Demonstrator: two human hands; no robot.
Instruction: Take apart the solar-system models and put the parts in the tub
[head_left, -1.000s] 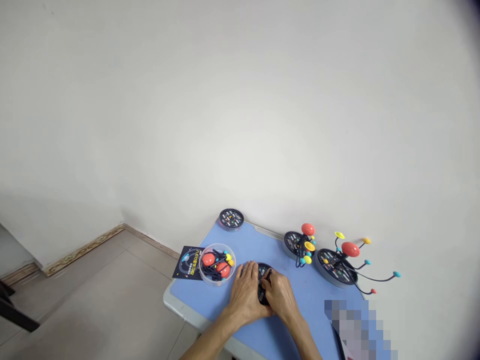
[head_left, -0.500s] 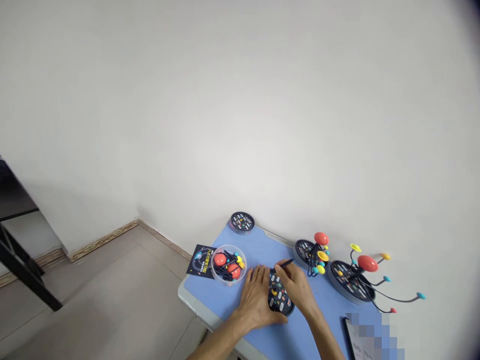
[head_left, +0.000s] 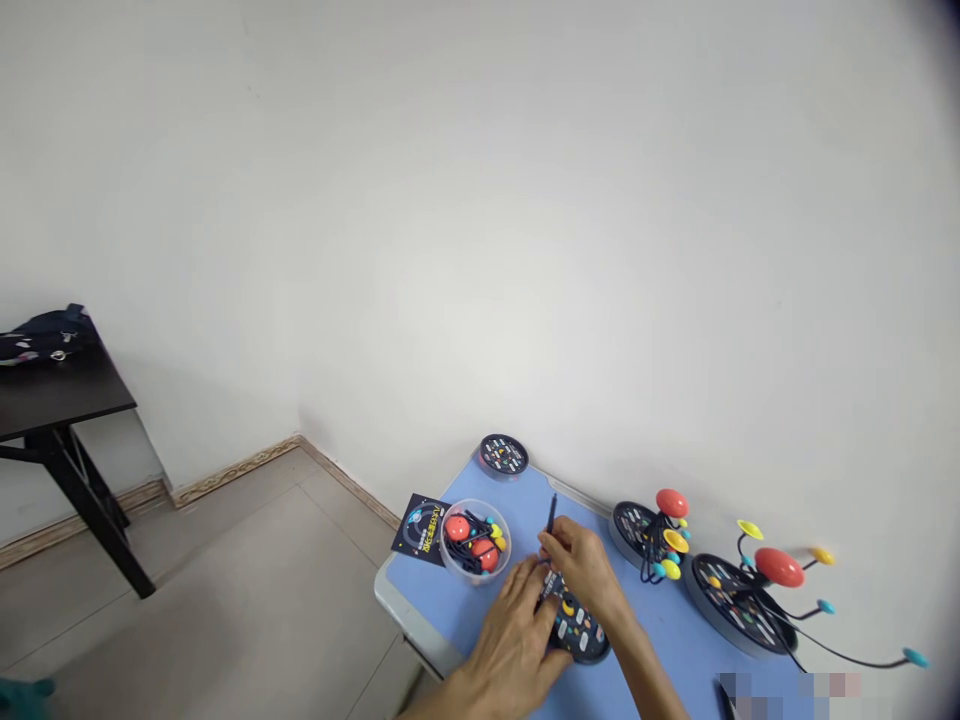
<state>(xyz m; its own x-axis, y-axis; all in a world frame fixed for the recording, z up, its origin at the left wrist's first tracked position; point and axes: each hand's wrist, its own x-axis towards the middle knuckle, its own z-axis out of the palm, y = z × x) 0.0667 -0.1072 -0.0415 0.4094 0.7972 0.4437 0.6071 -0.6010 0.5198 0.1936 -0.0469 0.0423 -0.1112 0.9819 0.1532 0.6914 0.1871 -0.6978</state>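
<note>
My right hand (head_left: 579,565) pinches a thin black rod (head_left: 552,514) that stands almost upright above its fingers. My left hand (head_left: 514,640) rests against the left edge of a round black disc (head_left: 579,632), which carries coloured markings and white slots. The fingers of both hands sit close above this disc. To the left of my hands is a clear round tub (head_left: 474,540) holding red balls, black cords and small yellow and teal pieces. Part of the disc lies hidden under my fingers.
The blue table (head_left: 442,600) has a grey rim and meets the wall. On it are a black printed card (head_left: 420,528), a flat disc (head_left: 504,456), and two disc models with coloured balls on black wires (head_left: 651,535) (head_left: 739,603). A dark side table (head_left: 56,400) stands far left.
The black rod now points upward in my right hand instead of slanting right. My left hand has moved down the disc's left side, and the whole scene has shifted rightward in view.
</note>
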